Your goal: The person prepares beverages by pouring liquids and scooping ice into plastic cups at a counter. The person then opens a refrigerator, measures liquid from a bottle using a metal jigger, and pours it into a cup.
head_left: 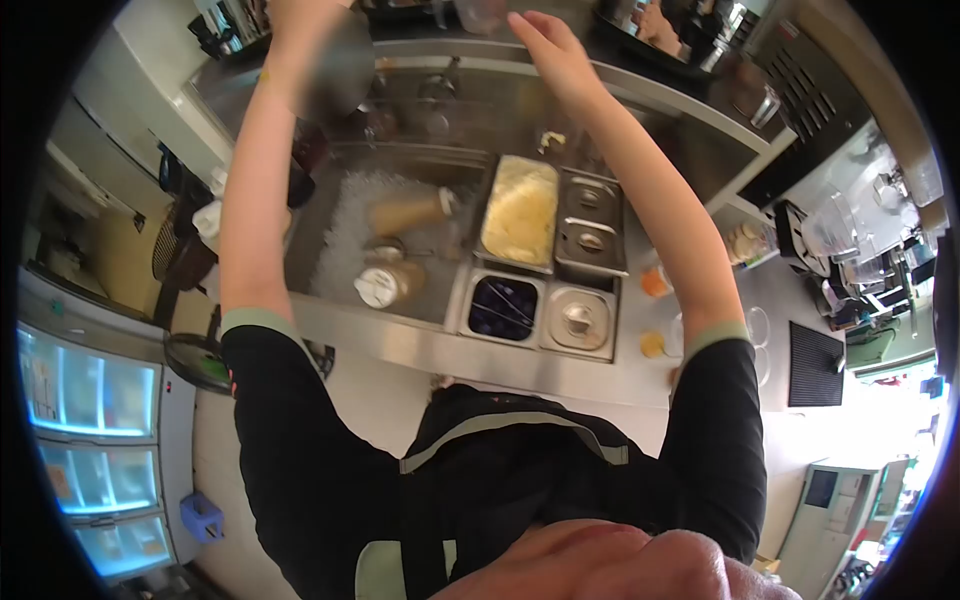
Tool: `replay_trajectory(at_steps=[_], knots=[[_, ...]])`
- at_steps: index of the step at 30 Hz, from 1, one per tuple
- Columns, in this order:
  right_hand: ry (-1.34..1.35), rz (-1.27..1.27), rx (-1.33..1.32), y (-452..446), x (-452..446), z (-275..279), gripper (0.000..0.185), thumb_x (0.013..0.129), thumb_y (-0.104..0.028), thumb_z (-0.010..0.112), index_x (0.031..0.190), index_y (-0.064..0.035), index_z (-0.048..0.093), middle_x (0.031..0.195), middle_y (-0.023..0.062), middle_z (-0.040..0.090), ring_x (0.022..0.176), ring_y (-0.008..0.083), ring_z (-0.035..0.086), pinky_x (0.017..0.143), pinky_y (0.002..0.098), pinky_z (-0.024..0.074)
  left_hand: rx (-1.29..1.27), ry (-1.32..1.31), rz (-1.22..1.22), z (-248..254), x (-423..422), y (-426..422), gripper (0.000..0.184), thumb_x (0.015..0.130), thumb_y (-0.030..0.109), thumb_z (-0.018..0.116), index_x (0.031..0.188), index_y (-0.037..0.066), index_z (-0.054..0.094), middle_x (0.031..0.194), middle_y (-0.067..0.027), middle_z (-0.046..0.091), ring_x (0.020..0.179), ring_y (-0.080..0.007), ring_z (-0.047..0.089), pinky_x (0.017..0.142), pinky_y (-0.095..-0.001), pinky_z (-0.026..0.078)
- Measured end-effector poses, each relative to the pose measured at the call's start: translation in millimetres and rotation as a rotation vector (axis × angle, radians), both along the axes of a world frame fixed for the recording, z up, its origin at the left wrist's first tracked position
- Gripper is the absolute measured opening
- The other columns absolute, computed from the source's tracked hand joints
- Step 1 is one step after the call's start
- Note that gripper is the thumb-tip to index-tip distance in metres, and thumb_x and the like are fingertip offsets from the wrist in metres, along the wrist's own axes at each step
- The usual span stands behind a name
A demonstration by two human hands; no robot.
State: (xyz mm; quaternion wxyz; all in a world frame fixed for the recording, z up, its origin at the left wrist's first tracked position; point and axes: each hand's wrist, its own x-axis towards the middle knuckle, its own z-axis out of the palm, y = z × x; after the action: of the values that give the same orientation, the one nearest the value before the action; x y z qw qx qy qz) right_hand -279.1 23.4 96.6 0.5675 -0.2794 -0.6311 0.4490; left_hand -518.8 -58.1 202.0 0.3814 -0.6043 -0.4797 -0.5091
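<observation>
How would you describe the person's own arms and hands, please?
The left sleeve and right sleeve are short, black, with pale green cuffs; small reddish marks dot the left. The right hand is bare; the left hand is partly cropped.

**You Are Dressed in Black and Pale Green**

You wear a black shirt (300, 480) with short sleeves (715, 430). Each sleeve ends in a pale green cuff (257, 319). Tiny orange-red marks (233, 382) show on your left sleeve. Your black front piece, maybe an apron (520, 460), has a curved, pale grey-green band (510, 420). You have a dark strap (422, 530) beside a pale green patch (379, 570).
</observation>
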Motion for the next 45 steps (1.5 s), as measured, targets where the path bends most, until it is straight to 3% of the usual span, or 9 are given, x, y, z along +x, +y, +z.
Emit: replay_trajectory(at_steps=[3,6,13,20,25,29,36,42,45], knots=[[-0.328,-0.047,-0.182,63.3,-75.1,15.2,0.069,0.082,-0.052,0.064,0.127,-0.0016,0.051,0.131,0.0164,0.050,0.119,0.0223,0.049,0.102,0.0362,0.0353,0.010,0.063,0.039,12.9,-50.5,43.3,0.054,0.082,0.034,0.072,0.121,0.002,0.053,0.125,-0.0196,0.054,0.119,-0.0368,0.049,0.098,-0.0432,0.042],[-0.205,-0.570,-0.336,5.9,-135.2,34.1,0.072,0.076,-0.060,0.060,0.122,-0.0044,0.055,0.134,0.0188,0.041,0.122,0.0305,0.042,0.104,0.0451,0.0283,-0.140,0.193,-0.137,21.0,-80.3,61.6,0.055,0.083,0.035,0.070,0.123,0.001,0.052,0.121,-0.0208,0.057,0.115,-0.0375,0.052,0.097,-0.0428,0.043],[-0.126,-0.618,-0.328,22.5,-180.6,34.8,0.068,0.077,-0.062,0.050,0.129,-0.0196,0.060,0.142,0.0236,0.032,0.133,0.0380,0.028,0.111,0.0505,0.0127,-0.305,0.171,-0.557,23.1,-83.2,99.7,0.038,0.085,0.029,0.070,0.110,0.001,0.062,0.100,-0.0179,0.067,0.088,-0.0334,0.065,0.079,-0.0383,0.050],[-0.131,-0.812,-0.318,42.1,-161.6,17.9,0.071,0.079,-0.067,0.050,0.118,-0.0095,0.065,0.116,0.0199,0.058,0.111,0.0320,0.052,0.100,0.0422,0.0364,-0.368,0.052,-0.695,18.8,-80.1,97.8,0.032,0.086,0.025,0.068,0.108,0.002,0.061,0.095,-0.0182,0.067,0.083,-0.0309,0.065,0.073,-0.0370,0.049],[0.038,-0.198,-0.220,25.9,-91.3,8.7,0.044,0.093,-0.048,0.055,0.106,-0.0089,0.069,0.095,-0.0024,0.068,0.079,0.0066,0.052,0.070,0.0239,0.0363,-0.334,0.090,-0.740,18.1,-86.4,109.0,0.032,0.086,0.024,0.068,0.108,0.002,0.061,0.097,-0.0190,0.067,0.091,-0.0336,0.065,0.079,-0.0393,0.050],[0.043,-0.104,-0.161,27.5,-51.9,21.0,0.041,0.095,-0.042,0.053,0.118,-0.0094,0.064,0.084,-0.0072,0.062,0.080,0.0066,0.051,0.070,0.0247,0.0327,-0.346,0.088,-0.748,17.7,-88.6,113.9,0.032,0.086,0.024,0.068,0.107,0.001,0.061,0.098,-0.0201,0.067,0.094,-0.0349,0.065,0.081,-0.0395,0.050],[0.058,0.038,-0.400,-10.2,-54.9,35.7,0.048,0.095,-0.052,0.048,0.064,-0.0154,0.047,0.061,-0.0017,0.047,0.067,0.0131,0.056,0.079,0.0395,0.0500,-0.377,0.100,-0.743,21.6,-88.0,111.1,0.031,0.085,0.022,0.069,0.106,0.000,0.061,0.099,-0.0211,0.066,0.095,-0.0353,0.064,0.081,-0.0393,0.050],[-0.274,0.320,-0.270,-33.5,-121.3,32.1,0.053,0.097,-0.052,0.046,0.106,-0.0017,0.062,0.068,-0.0018,0.049,0.067,0.0128,0.055,0.076,0.0312,0.0506,-0.427,0.052,-0.803,22.2,-87.5,109.9,0.030,0.085,0.021,0.069,0.104,-0.001,0.062,0.095,-0.0202,0.067,0.091,-0.0349,0.065,0.079,-0.0386,0.050],[-0.151,0.303,-0.278,-25.6,-132.6,29.6,0.055,0.094,-0.054,0.049,0.095,-0.0018,0.064,0.063,-0.0017,0.046,0.066,0.0132,0.054,0.075,0.0325,0.0500,-0.368,0.078,-0.746,20.6,-87.2,105.2,0.028,0.084,0.020,0.068,0.103,0.000,0.063,0.094,-0.0203,0.067,0.089,-0.0356,0.065,0.077,-0.0391,0.051]])
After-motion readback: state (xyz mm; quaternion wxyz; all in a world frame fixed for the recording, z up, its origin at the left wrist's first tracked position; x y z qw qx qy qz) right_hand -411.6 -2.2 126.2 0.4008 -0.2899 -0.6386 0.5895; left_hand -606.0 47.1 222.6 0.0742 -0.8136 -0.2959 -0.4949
